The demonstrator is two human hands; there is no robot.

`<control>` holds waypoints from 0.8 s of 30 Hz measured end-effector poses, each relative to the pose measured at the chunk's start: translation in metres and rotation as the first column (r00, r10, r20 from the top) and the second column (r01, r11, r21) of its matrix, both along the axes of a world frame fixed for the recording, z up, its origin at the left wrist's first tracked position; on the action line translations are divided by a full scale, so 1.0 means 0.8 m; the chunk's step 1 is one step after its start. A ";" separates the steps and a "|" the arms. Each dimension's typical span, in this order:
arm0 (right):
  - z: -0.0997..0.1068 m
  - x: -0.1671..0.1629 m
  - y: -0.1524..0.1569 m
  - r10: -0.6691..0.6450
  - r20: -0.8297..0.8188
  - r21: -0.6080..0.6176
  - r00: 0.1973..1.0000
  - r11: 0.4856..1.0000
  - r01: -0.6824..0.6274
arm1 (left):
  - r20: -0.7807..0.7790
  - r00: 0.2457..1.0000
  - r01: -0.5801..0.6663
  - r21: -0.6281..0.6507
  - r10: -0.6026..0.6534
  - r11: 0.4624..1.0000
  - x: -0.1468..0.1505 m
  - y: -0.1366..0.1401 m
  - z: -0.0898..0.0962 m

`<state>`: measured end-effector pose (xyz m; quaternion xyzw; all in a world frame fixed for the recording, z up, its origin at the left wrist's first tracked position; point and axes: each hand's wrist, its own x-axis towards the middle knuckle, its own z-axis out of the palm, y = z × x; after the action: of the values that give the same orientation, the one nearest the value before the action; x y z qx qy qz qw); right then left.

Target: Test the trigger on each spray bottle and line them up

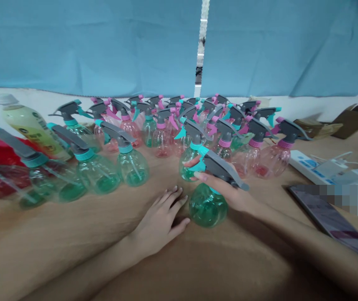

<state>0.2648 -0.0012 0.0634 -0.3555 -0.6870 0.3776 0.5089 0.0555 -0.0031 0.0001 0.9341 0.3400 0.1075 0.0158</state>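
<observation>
My right hand [226, 188] grips a green spray bottle [208, 207] around its neck, just below the grey sprayer head with its turquoise trigger. The bottle looks upright, low over the table or on it; I cannot tell which. To its left, my left hand [163, 219] lies palm down on the table with fingers spread, holding nothing. Just behind the gripped bottle stands another green spray bottle [187, 170], partly hidden by my right fingers. A further green spray bottle [133, 167] is beyond my left hand.
Many pink spray bottles [162, 142] and green ones crowd the back of the wooden table [110, 255]. At the left stands a large labelled bottle [31, 125] beside something red. On the right lie a phone [332, 221], a white power strip [307, 165] and a cardboard box [354, 120].
</observation>
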 end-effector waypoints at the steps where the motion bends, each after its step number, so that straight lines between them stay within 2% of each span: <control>1: 0.000 0.000 0.000 -0.006 0.002 0.004 1.000 1.000 0.006 | 0.004 1.000 0.000 0.000 0.000 1.000 0.000 0.000 0.000; 6: -0.002 -0.002 0.002 -0.014 -0.034 0.031 0.999 0.999 0.015 | 0.012 1.000 -0.007 -0.015 0.007 1.000 0.000 0.000 0.000; 10: -0.002 -0.002 0.003 0.016 -0.084 0.007 0.996 1.000 -0.015 | 0.013 1.000 -0.006 -0.017 0.006 1.000 0.000 -0.001 0.001; 14: -0.003 -0.001 0.002 -0.014 -0.048 -0.028 0.999 1.000 0.012 | 0.019 1.000 -0.003 -0.003 0.003 1.000 0.000 -0.001 0.001; 18: -0.003 -0.001 0.001 0.009 -0.056 -0.016 0.998 1.000 -0.010 | 0.006 1.000 -0.006 -0.006 0.006 1.000 0.001 0.000 0.000; 24: -0.001 0.000 0.000 -0.024 0.008 -0.001 1.000 1.000 0.024 | 0.037 0.999 -0.002 -0.023 0.003 1.000 0.000 0.000 -0.001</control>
<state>0.2650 -0.0016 0.0628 -0.3655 -0.6845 0.3703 0.5106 0.0558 -0.0031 -0.0005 0.9314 0.3419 0.1207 0.0329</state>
